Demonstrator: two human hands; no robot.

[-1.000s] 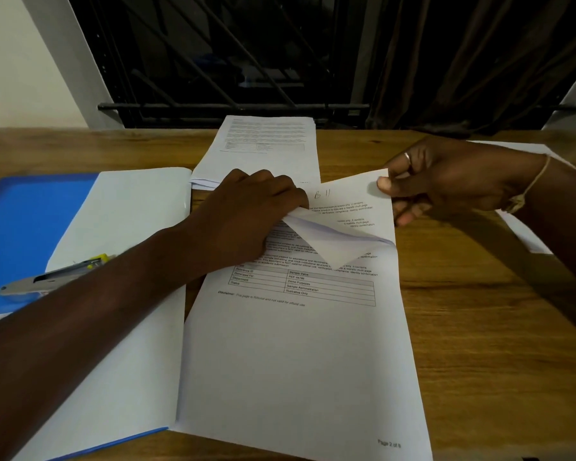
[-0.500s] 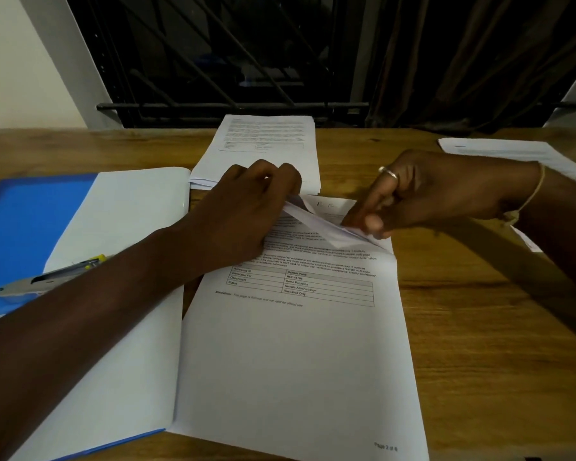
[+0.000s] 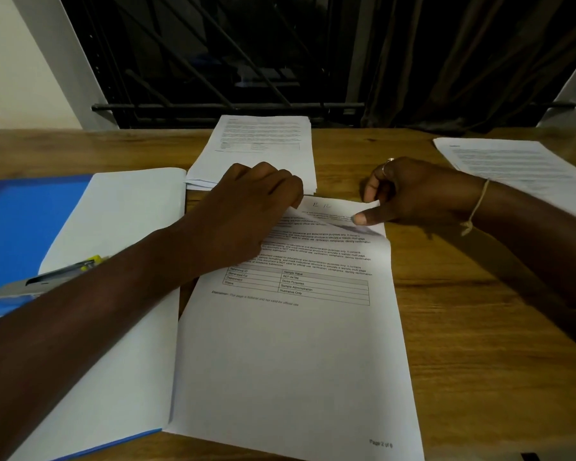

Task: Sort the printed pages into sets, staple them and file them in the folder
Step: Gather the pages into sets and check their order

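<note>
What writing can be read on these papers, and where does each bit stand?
"Page 2 of 6": bottom right corner of the front sheet.
"REF-44786", "Demo Purposes", "Sample Administration", "Illustrative Only": right column of its printed table.
"Department", "Status": left column of that table.
Handwritten mark at its top edge: unclear.
Far stack and right sheet: print too small to read.

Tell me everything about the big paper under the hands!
The printed page is white paper with lines of small text, a table and a page number at its bottom right. It lies on the wooden table. The left hand holds its top left; the right hand pinches its slightly lifted top right corner.
</note>
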